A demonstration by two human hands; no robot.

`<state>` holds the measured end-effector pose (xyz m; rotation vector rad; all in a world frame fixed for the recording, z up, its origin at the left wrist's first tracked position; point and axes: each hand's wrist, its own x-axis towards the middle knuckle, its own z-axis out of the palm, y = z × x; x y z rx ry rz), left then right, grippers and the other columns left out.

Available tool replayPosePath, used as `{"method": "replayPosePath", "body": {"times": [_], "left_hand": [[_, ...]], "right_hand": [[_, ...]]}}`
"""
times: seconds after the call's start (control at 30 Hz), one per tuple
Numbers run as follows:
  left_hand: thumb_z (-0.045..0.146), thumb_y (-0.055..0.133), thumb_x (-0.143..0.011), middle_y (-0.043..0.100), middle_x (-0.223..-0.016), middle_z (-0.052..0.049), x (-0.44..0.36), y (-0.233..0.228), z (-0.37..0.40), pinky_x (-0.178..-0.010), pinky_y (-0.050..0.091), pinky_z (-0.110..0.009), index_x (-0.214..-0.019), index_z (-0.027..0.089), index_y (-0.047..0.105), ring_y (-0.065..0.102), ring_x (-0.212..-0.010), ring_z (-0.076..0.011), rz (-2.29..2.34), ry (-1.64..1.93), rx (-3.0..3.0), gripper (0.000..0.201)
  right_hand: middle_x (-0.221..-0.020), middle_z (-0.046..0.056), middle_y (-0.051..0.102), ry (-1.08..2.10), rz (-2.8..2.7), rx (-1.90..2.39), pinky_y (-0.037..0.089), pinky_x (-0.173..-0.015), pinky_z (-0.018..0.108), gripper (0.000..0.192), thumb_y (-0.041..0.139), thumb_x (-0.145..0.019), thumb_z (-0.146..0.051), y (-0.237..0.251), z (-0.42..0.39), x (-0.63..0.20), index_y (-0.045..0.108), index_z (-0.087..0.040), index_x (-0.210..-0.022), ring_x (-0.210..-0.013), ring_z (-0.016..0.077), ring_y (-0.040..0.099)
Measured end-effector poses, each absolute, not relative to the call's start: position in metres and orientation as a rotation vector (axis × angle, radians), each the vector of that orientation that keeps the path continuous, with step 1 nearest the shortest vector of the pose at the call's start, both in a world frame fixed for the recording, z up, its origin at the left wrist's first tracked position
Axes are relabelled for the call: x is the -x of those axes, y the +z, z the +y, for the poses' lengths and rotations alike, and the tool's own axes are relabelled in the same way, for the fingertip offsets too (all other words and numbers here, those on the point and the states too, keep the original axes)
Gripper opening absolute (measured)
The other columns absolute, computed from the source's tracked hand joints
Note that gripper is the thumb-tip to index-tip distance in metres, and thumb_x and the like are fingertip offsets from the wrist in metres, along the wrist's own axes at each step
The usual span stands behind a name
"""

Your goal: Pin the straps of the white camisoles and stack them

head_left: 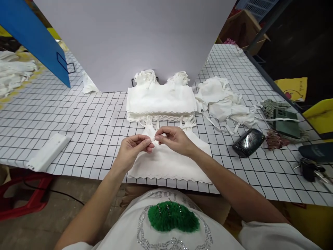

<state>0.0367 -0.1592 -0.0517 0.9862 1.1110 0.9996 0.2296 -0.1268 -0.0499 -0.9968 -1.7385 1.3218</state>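
Observation:
A white camisole-style top (171, 162) with a scalloped hem lies flat at the table's front edge, its straps pointing away from me. Above its upper left part, my left hand (137, 146) pinches a small white piece, which looks like a strap of the top. My right hand (173, 139) comes in from the right with thumb and forefinger pinched on the same bit, fingertips almost meeting the left ones. Just beyond lies a neat stack of folded white tops (161, 100), straps bunched at its far side. The fingers partly cover the pinched piece.
A loose heap of white tops (225, 102) lies right of the stack. Farther right are a black glossy case (248, 142), a green phone (287, 123) and keys (312, 171). A white long box (49, 152) lies left. A large pale board (145, 41) stands behind.

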Motion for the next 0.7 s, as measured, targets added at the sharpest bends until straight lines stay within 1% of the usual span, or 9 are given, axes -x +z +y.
{"method": "replayPosePath", "body": {"times": [0.1,0.17,0.27,0.37,0.43,0.47,0.57,0.63,0.7], "left_hand": [[0.038,0.084,-0.074,0.074,-0.074,-0.005,-0.04,-0.048,-0.158,-0.068,0.058,-0.033,-0.082,0.015,0.075,0.065,-0.062,-0.0151,1.112,1.018,-1.033,0.026],[0.039,0.082,-0.076,0.074,-0.075,-0.005,-0.041,-0.048,-0.157,-0.069,0.057,-0.033,-0.082,0.016,0.075,0.065,-0.065,-0.0161,1.139,1.03,-1.108,0.024],[0.038,0.077,-0.081,0.073,-0.086,-0.006,-0.039,-0.055,-0.154,-0.078,0.056,-0.035,-0.087,0.018,0.074,0.066,-0.081,-0.0199,1.23,1.036,-1.337,0.02],[0.034,0.074,-0.083,0.071,-0.099,-0.006,-0.036,-0.071,-0.15,-0.086,0.051,-0.038,-0.094,0.021,0.072,0.063,-0.092,-0.0222,1.361,0.93,-1.648,0.017],[0.031,0.075,-0.082,0.069,-0.098,-0.006,-0.035,-0.083,-0.148,-0.086,0.049,-0.041,-0.096,0.022,0.071,0.061,-0.093,-0.0234,1.426,0.812,-1.792,0.018],[0.03,0.076,-0.081,0.068,-0.096,-0.005,-0.035,-0.089,-0.147,-0.087,0.048,-0.042,-0.096,0.022,0.07,0.06,-0.093,-0.0242,1.444,0.756,-1.837,0.019],[0.027,0.081,-0.077,0.066,-0.094,-0.005,-0.036,-0.101,-0.144,-0.09,0.045,-0.045,-0.093,0.021,0.068,0.058,-0.095,-0.0259,1.496,0.648,-1.91,0.021],[0.027,0.082,-0.076,0.064,-0.096,-0.005,-0.037,-0.104,-0.143,-0.09,0.044,-0.044,-0.091,0.021,0.067,0.056,-0.096,-0.0262,1.529,0.626,-1.924,0.022],[0.027,0.083,-0.075,0.065,-0.095,-0.004,-0.037,-0.104,-0.142,-0.09,0.042,-0.043,-0.09,0.021,0.067,0.056,-0.096,-0.0261,1.54,0.613,-1.923,0.023]], "right_hand": [[-0.083,0.003,0.071,1.386,-1.721,0.932,0.052,-0.069,0.028,0.012,0.068,-0.086,-0.029,-0.051,-0.128,-0.227,0.07,-0.017,-0.086,-0.078,0.0156,0.067],[-0.081,0.003,0.07,1.363,-1.739,0.94,0.053,-0.066,0.028,0.012,0.069,-0.086,-0.029,-0.048,-0.126,-0.229,0.07,-0.017,-0.085,-0.073,0.0146,0.066],[-0.078,0.002,0.067,1.243,-1.745,0.98,0.053,-0.06,0.027,0.012,0.068,-0.088,-0.027,-0.034,-0.11,-0.246,0.068,-0.018,-0.081,-0.068,0.0126,0.063],[-0.08,0.0,0.063,1.047,-1.649,0.992,0.055,-0.066,0.027,0.006,0.068,-0.089,-0.024,-0.014,-0.083,-0.271,0.068,-0.019,-0.086,-0.071,0.0108,0.061],[-0.081,-0.001,0.062,0.984,-1.648,0.988,0.054,-0.069,0.027,0.003,0.069,-0.089,-0.021,-0.007,-0.069,-0.282,0.068,-0.019,-0.087,-0.072,0.0102,0.061],[-0.081,-0.001,0.062,1.002,-1.687,0.987,0.054,-0.069,0.028,0.002,0.069,-0.088,-0.02,-0.007,-0.065,-0.283,0.068,-0.019,-0.087,-0.073,0.0106,0.061],[-0.082,0.001,0.067,1.116,-1.938,0.993,0.053,-0.072,0.031,0.005,0.066,-0.088,-0.02,-0.023,-0.066,-0.274,0.068,-0.019,-0.084,-0.077,0.0139,0.062],[-0.084,0.002,0.068,1.118,-2.136,0.967,0.05,-0.075,0.032,0.008,0.062,-0.088,-0.018,-0.042,-0.073,-0.262,0.067,-0.019,-0.082,-0.081,0.0153,0.062],[-0.084,0.002,0.068,1.092,-2.299,0.928,0.047,-0.076,0.032,0.01,0.058,-0.088,-0.015,-0.059,-0.08,-0.252,0.065,-0.019,-0.081,-0.08,0.0155,0.06]]}}
